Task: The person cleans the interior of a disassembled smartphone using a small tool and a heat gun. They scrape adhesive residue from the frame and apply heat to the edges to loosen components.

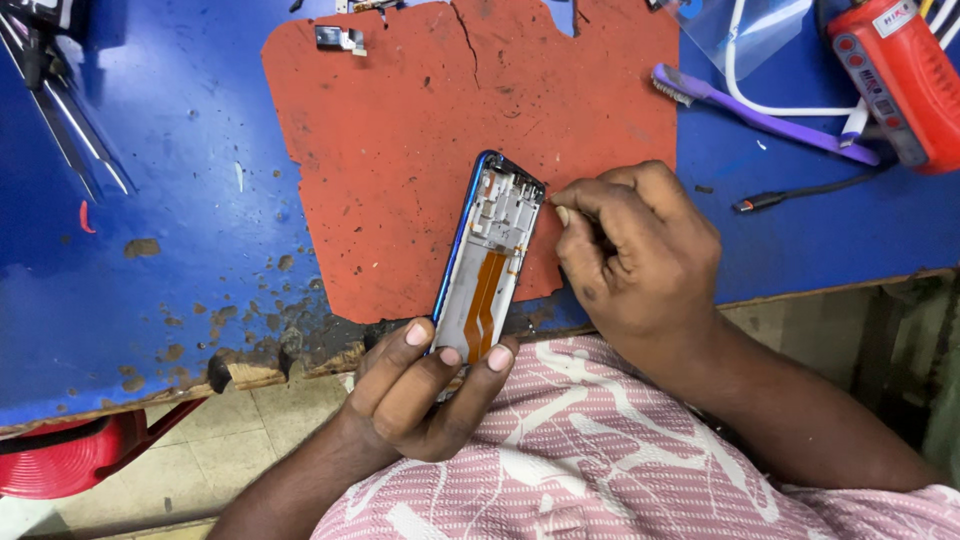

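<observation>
An opened phone frame (487, 262) with orange ribbon cables is lying tilted on a torn red mat (420, 110), its lower end gripped and partly hidden by the left hand (425, 390). The right hand (635, 250) is pinching at the frame's upper right edge; any tool is too small to discern. Blue bench (150, 250) is lying open leftward, tweezers (70, 130) well apart.

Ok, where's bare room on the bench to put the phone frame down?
Bare red mat lies left of the phone frame, below the small metal bracket. Blue benchtop right of the tweezers is open too. Top right is crowded: purple toothbrush, red tool, cables.
</observation>
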